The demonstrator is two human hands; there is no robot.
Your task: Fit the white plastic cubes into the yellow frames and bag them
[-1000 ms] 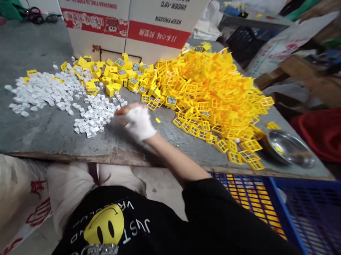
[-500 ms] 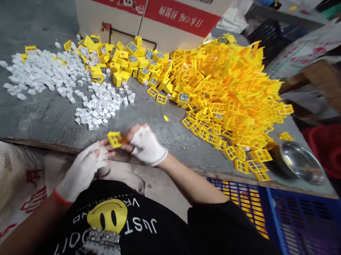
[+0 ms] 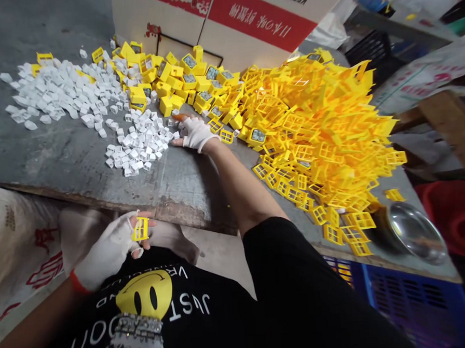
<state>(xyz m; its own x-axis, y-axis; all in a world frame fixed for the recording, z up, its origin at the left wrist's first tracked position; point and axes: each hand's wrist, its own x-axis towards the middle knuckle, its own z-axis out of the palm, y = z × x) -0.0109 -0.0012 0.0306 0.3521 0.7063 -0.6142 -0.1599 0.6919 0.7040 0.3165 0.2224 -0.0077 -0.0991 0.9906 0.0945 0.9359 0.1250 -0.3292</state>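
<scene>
My left hand [image 3: 115, 245], in a white fingerless glove, is closed on a small yellow window frame [image 3: 141, 228] just off the table's front edge. Out over the table, my right hand [image 3: 195, 132] reaches to the edge of a cluster of small white plastic pieces [image 3: 141, 140]. Its thumb and fingers are spread apart, with an orange cover on one fingertip and no piece visible between them. Directly beyond it lie yellow box-shaped pieces [image 3: 166, 106], some with grey patterned faces. To its right rises a large heap of yellow window frames [image 3: 312, 133].
A bigger pile of white pieces [image 3: 64, 92] spreads at the far left. Behind the piles stands a white and red carton [image 3: 240, 25]. A shiny metal bowl [image 3: 417, 232] sits near the right corner, above a blue crate [image 3: 414, 299] beside the table [image 3: 60, 162].
My right hand has left the yellow frame and moved forward to the white pieces. My left hand has drawn back slightly toward my body, keeping the frame.
</scene>
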